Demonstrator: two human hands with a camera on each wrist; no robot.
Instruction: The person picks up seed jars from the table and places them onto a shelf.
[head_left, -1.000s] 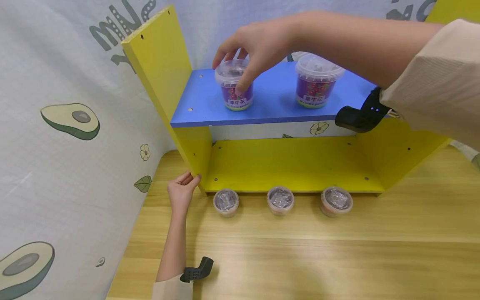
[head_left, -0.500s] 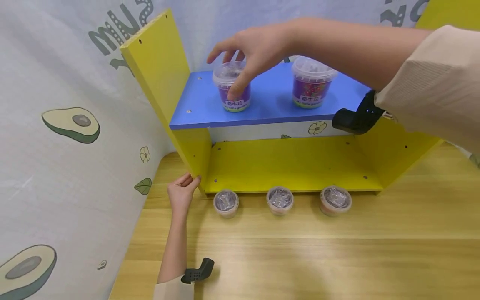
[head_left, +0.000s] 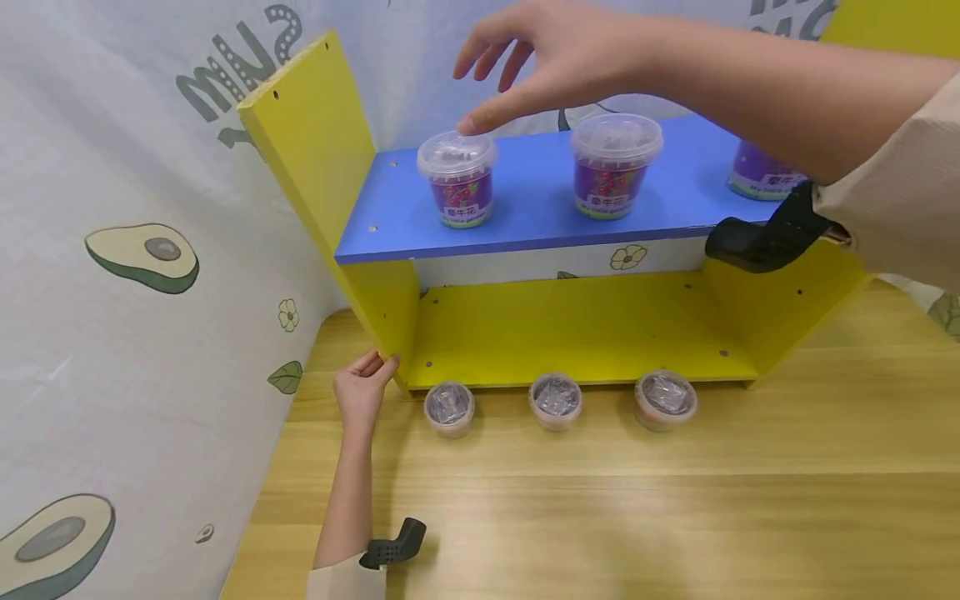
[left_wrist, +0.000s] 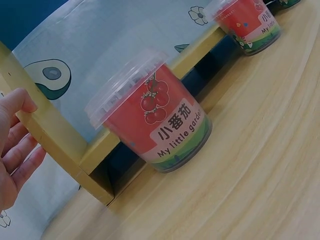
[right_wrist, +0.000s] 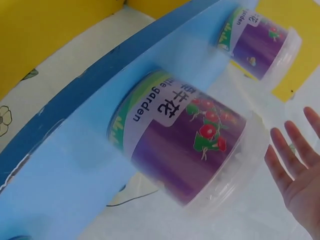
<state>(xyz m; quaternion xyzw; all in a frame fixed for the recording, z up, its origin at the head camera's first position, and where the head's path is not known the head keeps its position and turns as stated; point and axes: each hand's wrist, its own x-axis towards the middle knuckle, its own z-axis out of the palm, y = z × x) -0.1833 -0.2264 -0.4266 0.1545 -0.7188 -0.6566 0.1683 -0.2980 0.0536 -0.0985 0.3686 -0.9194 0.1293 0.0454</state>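
In the head view a purple-labelled plastic cup with a clear lid stands upright on the blue shelf board, near its left end. My right hand hovers above that cup, fingers spread and holding nothing. Beside it stands a second purple cup; a third purple cup is partly hidden by my right arm. Down low, my left hand pinches the front edge of the yellow side panel. In the left wrist view a red-labelled cup stands near that hand, not touching it.
Several lidded cups are around; three, such as the middle cup, stand on the wooden table before the yellow bottom board. A patterned cloth hangs at the left and behind. The side panel rises above the blue board.
My right hand has let go of the left purple cup and lifted up and to the right. The cup stays on the blue board. My left hand keeps its place.
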